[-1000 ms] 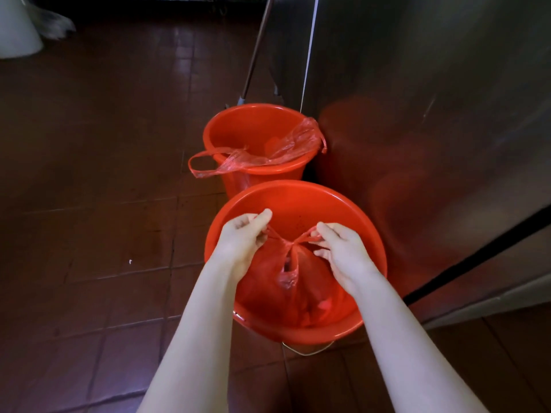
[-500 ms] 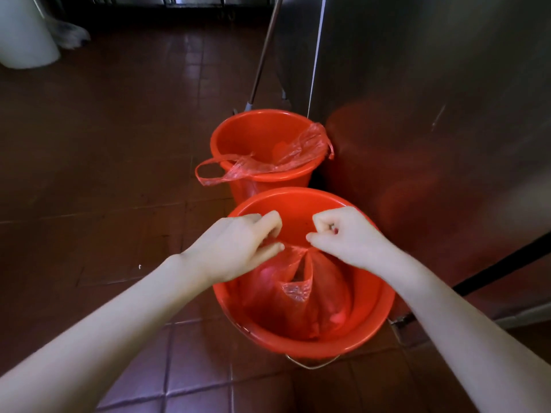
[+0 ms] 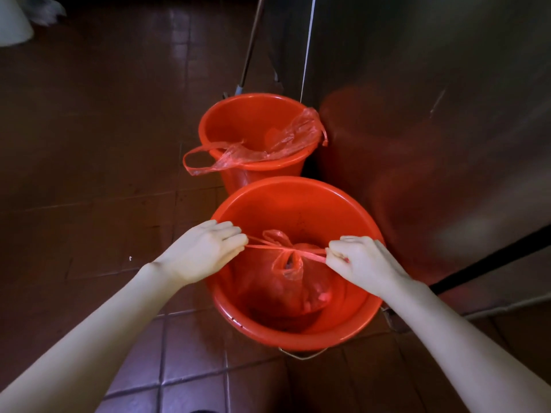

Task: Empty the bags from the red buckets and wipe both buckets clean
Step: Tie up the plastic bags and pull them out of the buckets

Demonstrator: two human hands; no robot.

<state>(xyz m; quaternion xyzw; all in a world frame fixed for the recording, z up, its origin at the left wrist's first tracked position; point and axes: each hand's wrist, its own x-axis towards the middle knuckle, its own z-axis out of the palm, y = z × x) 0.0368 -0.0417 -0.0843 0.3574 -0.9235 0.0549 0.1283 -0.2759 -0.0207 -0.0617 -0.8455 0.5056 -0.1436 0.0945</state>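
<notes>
I have both hands over the near red bucket (image 3: 286, 181). It stands on the tiled floor (image 3: 89, 174), close against a steel panel (image 3: 417, 84) on my right. The bag (image 3: 286, 281) sits down inside it, bunched and upright, directly below and between my hands, so its way out is straight up past the rim.

Its handle strips (image 3: 277, 248) run in a taut line from left to right across the bucket's mouth and meet in a knot above the bag's neck. That knot lies a little nearer my right hand than my left. Otherwise neither hand is better placed. I judge that lifting the bag will call for a fresh grip at the knot.

My left hand (image 3: 205, 251) is curled, with its thumb and fingertips pinching the left end of the strip just inside the bucket's left rim. My right hand (image 3: 360, 260) is closed into a fist round the other end, above the right side of the bucket. I cannot tell whether either wrist rests on the rim.

Straight ahead, just beyond the near bucket, the far red bucket (image 3: 250, 114) carries a second bag (image 3: 268, 144) draped loosely across its rim. One handle loop of that bag hangs outside on the left. A pole (image 3: 250, 49) leans behind it. From how things lie, neither bag is out and no wiping has begun.
</notes>
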